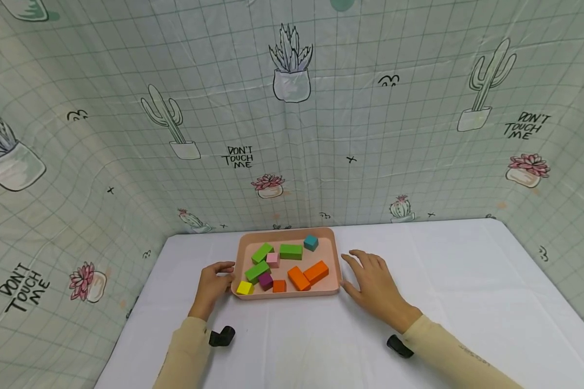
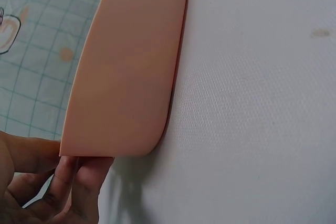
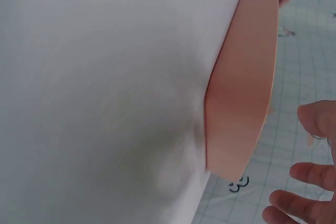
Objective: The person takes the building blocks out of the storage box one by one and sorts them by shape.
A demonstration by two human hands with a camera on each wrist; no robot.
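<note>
A shallow pink tray (image 1: 286, 295) lies on the white table with several coloured blocks inside. At its left end, the fingers of my left hand (image 1: 214, 282) bend in to the rim and hold the tray there. My right hand (image 1: 377, 289) is beside the right end with fingers spread, loosely bent and nothing in them. Inside the tray are a yellow block (image 1: 245, 288), a purple block (image 1: 265, 280), a pink block (image 1: 273, 260), a teal block (image 1: 311, 242), several green blocks (image 1: 291, 252) and several orange blocks (image 1: 316, 272). From the right wrist, the tray's side wall (image 3: 241, 87) appears apart from the fingers (image 3: 312, 174).
A patterned cloth (image 1: 331, 129) with cactus drawings hangs behind the table and along both sides. The white tabletop (image 1: 448, 259) extends to the right of the tray. Black wrist pieces (image 1: 222, 336) sit by both sleeves.
</note>
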